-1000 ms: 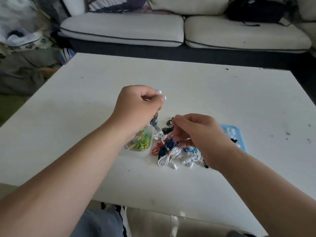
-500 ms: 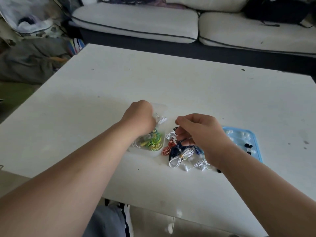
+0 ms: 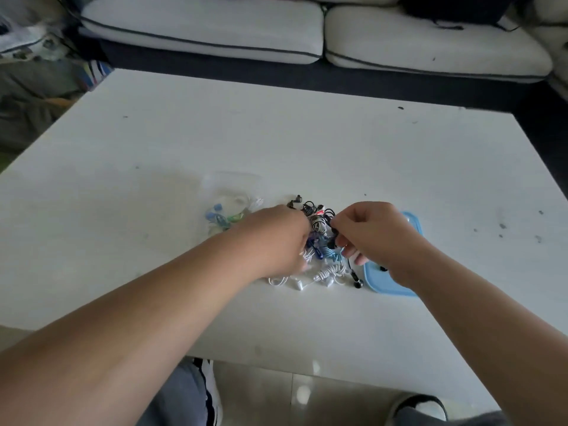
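Note:
A tangled pile of earphones (image 3: 324, 270) in white, black, blue and red lies on the white table (image 3: 276, 133). My left hand (image 3: 276, 241) is down on the left side of the pile, blurred, its fingertips among the white cords; its grip is hidden. My right hand (image 3: 376, 238) is at the pile's right side and pinches a black earphone (image 3: 332, 241) between thumb and fingers. Its cord hangs down to a black plug (image 3: 356, 281). Left of the pile stands a clear plastic container (image 3: 233, 182) with green and blue earphones inside.
A light blue lid (image 3: 388, 289) lies under my right wrist, right of the pile. A white sofa (image 3: 215, 29) runs behind the table's far edge. Cluttered bags sit on the floor at the left. My knees show below the near table edge.
My left hand left the clear container and moved right onto the pile. My right hand stayed over the pile and now pinches a black earphone.

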### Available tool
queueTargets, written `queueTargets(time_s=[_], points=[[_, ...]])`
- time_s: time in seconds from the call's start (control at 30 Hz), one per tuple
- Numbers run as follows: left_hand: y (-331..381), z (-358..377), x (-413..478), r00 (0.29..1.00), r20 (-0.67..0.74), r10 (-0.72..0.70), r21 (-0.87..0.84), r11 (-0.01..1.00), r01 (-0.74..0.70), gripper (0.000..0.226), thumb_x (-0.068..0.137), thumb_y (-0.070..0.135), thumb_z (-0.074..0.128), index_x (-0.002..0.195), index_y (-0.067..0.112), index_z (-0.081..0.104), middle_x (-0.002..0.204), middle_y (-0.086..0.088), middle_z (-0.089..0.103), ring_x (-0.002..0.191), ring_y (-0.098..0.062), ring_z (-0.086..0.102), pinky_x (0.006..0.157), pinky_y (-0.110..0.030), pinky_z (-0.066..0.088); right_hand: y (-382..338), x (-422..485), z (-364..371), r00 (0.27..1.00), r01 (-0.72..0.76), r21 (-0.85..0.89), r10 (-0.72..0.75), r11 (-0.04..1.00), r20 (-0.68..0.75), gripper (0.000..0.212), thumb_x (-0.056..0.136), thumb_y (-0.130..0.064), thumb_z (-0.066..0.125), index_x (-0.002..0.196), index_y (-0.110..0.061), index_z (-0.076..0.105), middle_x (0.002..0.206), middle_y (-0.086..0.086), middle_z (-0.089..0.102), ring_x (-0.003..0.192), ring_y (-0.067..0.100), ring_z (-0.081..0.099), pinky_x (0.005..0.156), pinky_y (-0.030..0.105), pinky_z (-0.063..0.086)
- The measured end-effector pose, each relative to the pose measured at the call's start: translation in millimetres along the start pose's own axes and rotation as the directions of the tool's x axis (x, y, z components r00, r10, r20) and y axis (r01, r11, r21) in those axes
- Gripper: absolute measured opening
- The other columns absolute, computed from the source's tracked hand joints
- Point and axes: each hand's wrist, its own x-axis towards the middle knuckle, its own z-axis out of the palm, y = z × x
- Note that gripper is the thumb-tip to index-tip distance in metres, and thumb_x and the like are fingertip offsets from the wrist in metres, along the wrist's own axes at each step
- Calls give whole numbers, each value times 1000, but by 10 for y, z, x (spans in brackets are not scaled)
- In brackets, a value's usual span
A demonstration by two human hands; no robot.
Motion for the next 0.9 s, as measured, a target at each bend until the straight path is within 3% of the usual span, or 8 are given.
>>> queueTargets(time_s=[0.1,0.2,0.27,0.43,0.57,0.67,0.8,0.9], points=[[44,89,-15,998,41,-44,177,984,36,44,84,44,79,93,26,39,96,1,59,88,-26,61,67,-31,42,98,-23,-39,979,-18,-189,56,982,198,22,96,-18,58,86,-4,71,82,14,76,64,21,66,61,34,55],[51,182,-11,998,-69,-8,264,964,26,47,90,37,74,94,29,28,107,0,64,99,-29,67,67,-31,35,138,-39,12,948,18,-240,60,970,313,21,94,-20,56,86,-5,68,92,23,74,66,22,60,61,36,48],[51,237,-21,995,-101,15,262,965,12,43,93,29,68,95,31,25,107,1,66,100,-29,67,68,-32,34,124,-49,38,934,65,-256,31,964,355,21,94,-22,56,80,-12,68,91,17,75,67,20,58,61,35,47],[8,188,26,995,-70,-70,21,997,71,17,85,31,64,92,21,51,97,3,66,88,-26,65,65,-30,42,82,-59,66,923,132,-278,-15,951,385,26,97,-17,53,80,-22,72,70,-8,69,66,16,56,61,31,47],[-31,-45,41,983,-41,-176,-238,958,162,13,82,37,61,82,26,66,85,8,69,80,-14,65,64,-27,50,90,-54,56,925,118,-218,-28,969,378,15,92,-23,65,82,-27,75,74,-2,70,59,22,52,58,36,46],[-102,-211,53,968,-21,-250,-386,895,223,20,80,32,53,76,15,63,78,0,67,72,-23,60,59,-33,48,96,-39,60,950,126,-179,-67,976,305,8,86,-25,74,79,-23,74,74,-2,71,58,18,56,57,33,49],[-167,-335,34,967,26,-252,-584,782,219,22,81,24,53,77,3,59,73,-14,64,69,-23,54,66,-34,39,86,20,33,976,129,-124,-104,984,194,16,77,-26,86,86,-25,73,77,-4,72,68,11,64,76,40,60],[-159,-397,-27,976,70,-207,-689,698,198,11,79,19,59,78,11,67,70,-8,74,62,-15,63,57,-26,40,54,10,20,955,119,54,-129,991,266,44,71,-19,90,109,-28,71,94,-5,75,83,21,74,88,49,61]])
